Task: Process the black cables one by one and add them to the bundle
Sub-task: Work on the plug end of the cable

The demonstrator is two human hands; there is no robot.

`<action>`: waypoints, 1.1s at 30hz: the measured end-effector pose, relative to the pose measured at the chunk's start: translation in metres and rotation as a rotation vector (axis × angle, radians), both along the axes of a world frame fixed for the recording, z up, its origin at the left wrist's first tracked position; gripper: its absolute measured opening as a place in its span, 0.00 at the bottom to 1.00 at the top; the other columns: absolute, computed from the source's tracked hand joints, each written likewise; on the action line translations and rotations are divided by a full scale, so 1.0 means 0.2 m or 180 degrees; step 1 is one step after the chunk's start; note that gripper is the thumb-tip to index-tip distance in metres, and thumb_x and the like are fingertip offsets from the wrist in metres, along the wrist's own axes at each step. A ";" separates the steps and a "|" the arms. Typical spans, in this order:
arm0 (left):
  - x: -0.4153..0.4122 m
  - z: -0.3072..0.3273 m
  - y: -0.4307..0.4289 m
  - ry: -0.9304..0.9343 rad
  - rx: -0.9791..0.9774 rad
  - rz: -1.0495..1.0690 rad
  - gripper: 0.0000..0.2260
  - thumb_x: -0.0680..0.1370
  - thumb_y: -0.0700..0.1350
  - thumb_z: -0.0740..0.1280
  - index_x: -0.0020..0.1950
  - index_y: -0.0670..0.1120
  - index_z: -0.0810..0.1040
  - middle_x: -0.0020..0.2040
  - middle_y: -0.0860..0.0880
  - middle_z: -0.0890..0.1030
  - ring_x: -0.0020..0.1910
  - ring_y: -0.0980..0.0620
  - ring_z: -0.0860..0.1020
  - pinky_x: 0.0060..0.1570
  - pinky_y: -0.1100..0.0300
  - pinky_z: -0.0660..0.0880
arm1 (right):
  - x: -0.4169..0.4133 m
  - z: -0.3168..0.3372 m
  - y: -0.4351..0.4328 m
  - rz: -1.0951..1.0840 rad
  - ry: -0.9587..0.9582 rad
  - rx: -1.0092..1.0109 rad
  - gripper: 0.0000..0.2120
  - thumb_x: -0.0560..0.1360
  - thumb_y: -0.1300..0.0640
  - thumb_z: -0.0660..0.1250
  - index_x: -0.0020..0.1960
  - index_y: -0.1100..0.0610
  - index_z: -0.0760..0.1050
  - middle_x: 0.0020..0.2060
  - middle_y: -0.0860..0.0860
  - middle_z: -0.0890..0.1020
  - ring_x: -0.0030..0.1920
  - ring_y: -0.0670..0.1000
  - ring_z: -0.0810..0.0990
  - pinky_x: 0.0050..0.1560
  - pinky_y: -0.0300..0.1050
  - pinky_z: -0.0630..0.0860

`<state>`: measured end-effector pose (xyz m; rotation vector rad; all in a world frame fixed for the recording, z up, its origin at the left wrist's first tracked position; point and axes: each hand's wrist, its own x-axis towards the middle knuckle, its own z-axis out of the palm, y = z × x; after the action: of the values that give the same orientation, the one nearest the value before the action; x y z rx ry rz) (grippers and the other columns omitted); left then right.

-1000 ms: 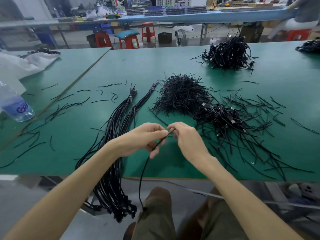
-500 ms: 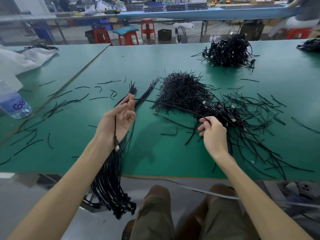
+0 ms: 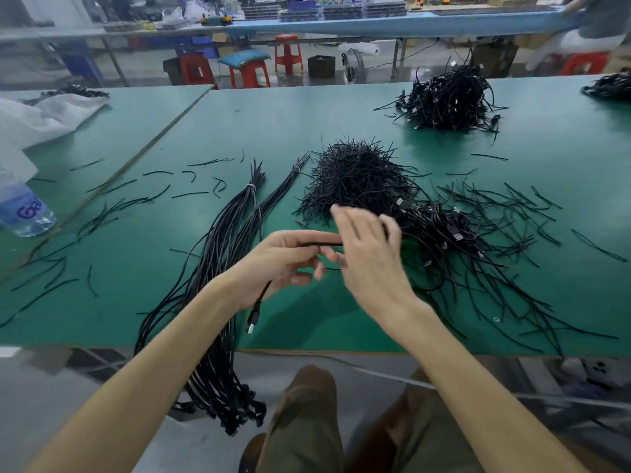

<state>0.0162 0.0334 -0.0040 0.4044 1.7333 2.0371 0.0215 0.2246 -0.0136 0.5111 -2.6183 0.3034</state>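
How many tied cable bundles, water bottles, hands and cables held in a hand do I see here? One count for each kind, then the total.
Tied bundles: 2, thick bundle and thin bundle
Water bottles: 1, the water bottle
Hands: 2, left hand and right hand
Cables held: 1, the held cable
Total: 6

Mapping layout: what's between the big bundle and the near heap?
Head view: a thinner tied bundle lies between the big bundle and the heap.

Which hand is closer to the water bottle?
Left. The left hand holds a black USB cable, with the water bottle far off to its left. The right hand is beside the left one, on the side away from the bottle.
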 end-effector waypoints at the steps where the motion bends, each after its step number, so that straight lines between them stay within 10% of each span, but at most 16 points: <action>1: 0.00 0.00 0.01 0.0011 -0.0067 -0.0034 0.15 0.83 0.35 0.61 0.67 0.41 0.80 0.52 0.45 0.82 0.39 0.50 0.77 0.33 0.64 0.65 | 0.01 -0.02 -0.01 0.0155 -0.0225 -0.0009 0.33 0.80 0.61 0.63 0.81 0.57 0.54 0.73 0.52 0.69 0.74 0.53 0.64 0.76 0.53 0.53; 5: 0.01 0.01 -0.02 0.0084 -0.0237 0.0177 0.13 0.82 0.38 0.65 0.66 0.41 0.80 0.50 0.48 0.82 0.37 0.52 0.76 0.28 0.67 0.66 | 0.04 -0.05 -0.01 0.0202 -0.0749 -0.0613 0.18 0.83 0.65 0.58 0.72 0.60 0.68 0.54 0.58 0.82 0.53 0.61 0.79 0.51 0.50 0.69; 13: 0.01 -0.01 -0.16 -0.0411 0.1138 0.0718 0.15 0.80 0.38 0.67 0.65 0.41 0.82 0.68 0.45 0.80 0.52 0.59 0.83 0.35 0.71 0.75 | 0.05 -0.13 0.09 0.0136 -0.0997 -0.1104 0.08 0.86 0.60 0.56 0.53 0.56 0.73 0.50 0.51 0.84 0.38 0.49 0.70 0.31 0.40 0.61; 18: 0.01 0.00 -0.10 -0.0643 0.1631 0.0854 0.13 0.82 0.50 0.67 0.58 0.44 0.86 0.47 0.51 0.77 0.40 0.58 0.75 0.41 0.65 0.75 | 0.07 -0.15 0.08 0.0361 -0.0974 -0.0790 0.08 0.86 0.59 0.57 0.55 0.56 0.74 0.51 0.51 0.85 0.41 0.52 0.75 0.35 0.44 0.67; 23: 0.00 0.02 -0.05 -0.0708 0.1854 0.1163 0.17 0.85 0.54 0.59 0.42 0.46 0.78 0.49 0.48 0.82 0.50 0.50 0.83 0.60 0.55 0.78 | 0.12 -0.13 0.06 0.0728 -0.1291 -0.0474 0.14 0.86 0.50 0.54 0.55 0.57 0.75 0.48 0.51 0.83 0.45 0.58 0.78 0.49 0.54 0.75; 26: 0.01 0.03 -0.07 -0.0742 0.1946 0.0847 0.17 0.86 0.55 0.57 0.42 0.48 0.75 0.40 0.53 0.77 0.33 0.55 0.74 0.46 0.60 0.78 | 0.10 -0.10 0.08 0.0809 -0.1547 -0.0912 0.17 0.85 0.47 0.59 0.48 0.58 0.78 0.41 0.50 0.80 0.42 0.53 0.78 0.47 0.53 0.76; 29: 0.05 0.06 -0.11 -0.0525 0.1329 0.0312 0.20 0.86 0.57 0.56 0.37 0.50 0.70 0.33 0.54 0.67 0.28 0.55 0.62 0.35 0.62 0.65 | 0.07 -0.06 0.14 0.0814 -0.1834 -0.1183 0.18 0.81 0.44 0.64 0.40 0.55 0.80 0.37 0.46 0.79 0.38 0.46 0.77 0.43 0.45 0.74; 33: 0.13 0.12 -0.07 0.0715 -0.1370 -0.0996 0.20 0.86 0.51 0.58 0.40 0.45 0.78 0.31 0.49 0.71 0.30 0.50 0.65 0.35 0.57 0.62 | 0.03 -0.01 0.18 0.0555 -0.1681 -0.0701 0.23 0.78 0.41 0.68 0.33 0.56 0.73 0.28 0.46 0.76 0.30 0.48 0.73 0.34 0.46 0.66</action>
<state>0.0415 0.0194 0.0191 0.7280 2.0274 1.3987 0.0267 0.2610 -0.0153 0.6541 -2.9874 0.8781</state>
